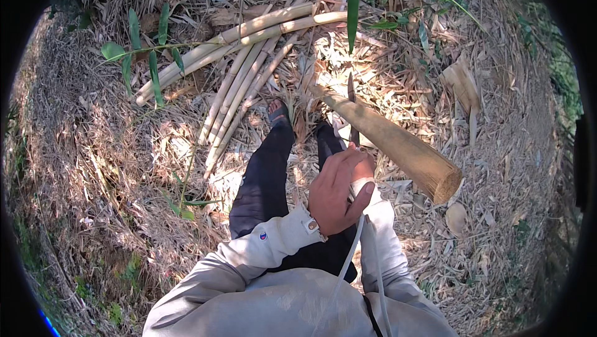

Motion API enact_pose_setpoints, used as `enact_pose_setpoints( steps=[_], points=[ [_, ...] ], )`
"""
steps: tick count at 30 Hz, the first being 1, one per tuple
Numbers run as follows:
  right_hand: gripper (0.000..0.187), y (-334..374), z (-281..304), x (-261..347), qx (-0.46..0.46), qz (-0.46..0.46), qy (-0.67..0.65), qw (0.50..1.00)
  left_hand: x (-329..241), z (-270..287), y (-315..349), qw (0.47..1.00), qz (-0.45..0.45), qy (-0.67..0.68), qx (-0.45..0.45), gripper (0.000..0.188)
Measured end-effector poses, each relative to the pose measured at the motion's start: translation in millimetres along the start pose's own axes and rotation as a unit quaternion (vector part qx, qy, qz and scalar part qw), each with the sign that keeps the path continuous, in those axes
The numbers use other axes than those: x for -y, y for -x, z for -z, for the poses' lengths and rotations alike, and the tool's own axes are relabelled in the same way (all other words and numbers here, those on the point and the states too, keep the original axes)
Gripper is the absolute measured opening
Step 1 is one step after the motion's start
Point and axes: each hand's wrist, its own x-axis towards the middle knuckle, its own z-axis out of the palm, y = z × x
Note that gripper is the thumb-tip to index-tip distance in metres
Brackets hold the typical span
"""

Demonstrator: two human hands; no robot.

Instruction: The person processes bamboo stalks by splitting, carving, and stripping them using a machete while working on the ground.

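My right hand (363, 168) is closed on the handle of a long knife (352, 103), whose dark, narrow blade points away from me. Most of the handle is hidden in the grip. Laid across the back of that hand and its wrist is my left hand (336, 191), fingers extended and thumb apart. It holds no tool. Just beyond the knife, a thick brown log (398, 144) slants from upper left to lower right, its cut end nearer me. The blade passes in front of or beside the log's far part; I cannot tell whether they touch.
Several pale cut canes (239, 82) lie crossed ahead, left of the log. A broken wood chunk (461, 85) and a round pale piece (456, 219) lie to the right. Dry leaf litter covers the ground. A green leafy stem (155, 51) hangs over the canes. My feet stand between canes and log.
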Motion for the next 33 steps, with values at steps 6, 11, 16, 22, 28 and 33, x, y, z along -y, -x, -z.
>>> enact_pose_setpoints(
  steps=[6,11,16,22,28,33],
  points=[
    [0.049,15.3,-54.6,43.8,-0.025,0.010,-0.055,0.998,-12.2,48.1,-29.4,0.996,-0.033,0.070,-0.035,0.062],
    [0.051,38.5,-109.8,92.0,-0.042,0.034,-0.099,0.994,-29.0,88.3,-51.9,0.983,0.043,0.156,-0.089,0.041],
    [0.053,53.9,-159.8,115.9,-0.043,0.058,-0.110,0.991,-7.7,127.6,-49.3,0.983,0.019,0.130,-0.129,0.031],
    [0.055,90.6,-200.8,118.9,0.034,0.071,-0.086,0.993,27.9,166.3,-27.0,0.923,0.011,0.299,-0.240,0.067],
    [0.057,133.6,-273.2,128.8,0.179,0.088,-0.039,0.979,121.3,212.9,94.7,0.948,0.163,0.026,-0.272,0.065],
    [0.059,166.0,-342.2,125.4,0.293,0.101,-0.009,0.951,186.1,227.3,178.3,0.930,0.318,-0.011,-0.184,0.052]
  ],
)
